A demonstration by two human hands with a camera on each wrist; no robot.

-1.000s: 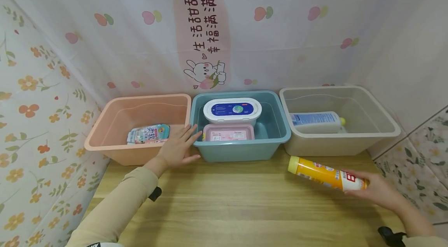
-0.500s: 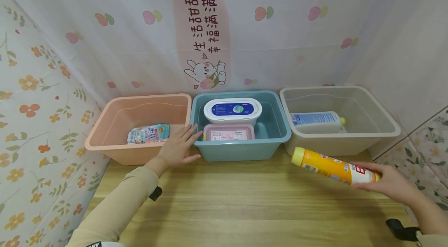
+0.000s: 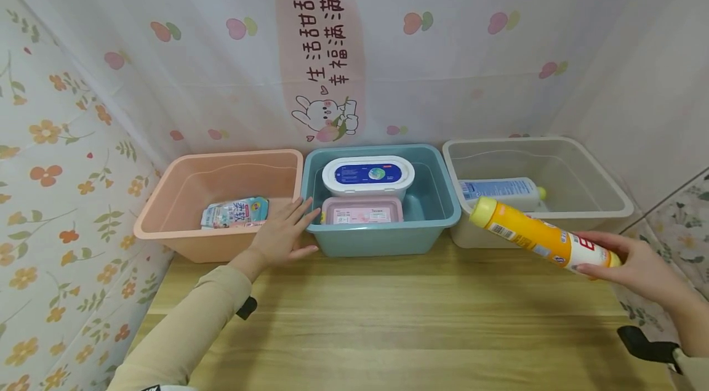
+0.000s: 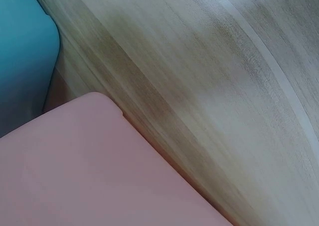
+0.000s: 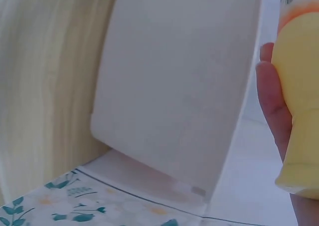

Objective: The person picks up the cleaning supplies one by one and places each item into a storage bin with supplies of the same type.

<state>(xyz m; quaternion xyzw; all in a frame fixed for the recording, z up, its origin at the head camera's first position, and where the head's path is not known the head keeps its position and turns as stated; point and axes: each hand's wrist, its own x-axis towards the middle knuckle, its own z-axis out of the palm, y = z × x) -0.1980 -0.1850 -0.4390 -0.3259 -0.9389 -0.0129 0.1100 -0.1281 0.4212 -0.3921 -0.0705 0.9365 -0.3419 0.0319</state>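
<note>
My right hand (image 3: 637, 263) grips a yellow-orange bottle (image 3: 534, 234) by its white-and-yellow end. The bottle is tilted, its pale yellow cap pointing left and up, just in front of the grey bin (image 3: 559, 217). In the right wrist view the pale yellow end (image 5: 304, 91) of the bottle shows beside my fingers (image 5: 271, 94). My left hand (image 3: 281, 232) lies with fingers spread at the neighbouring rims of the peach bin (image 3: 216, 234) and the blue bin (image 3: 382, 242). A white bottle (image 3: 501, 193) lies in the grey bin, partly behind the held bottle.
Inside the blue bin are a white oval tub (image 3: 368, 174) and a pink pack (image 3: 362, 211). A blue-and-white pouch (image 3: 235, 212) lies in the peach bin. The bins stand on a wooden table (image 3: 388, 317) against a patterned curtain (image 3: 443, 83).
My right hand has raised the yellow-orange bottle and shifted it rightward, so its cap now overlaps the grey bin's front rim in view. The left hand stays put.
</note>
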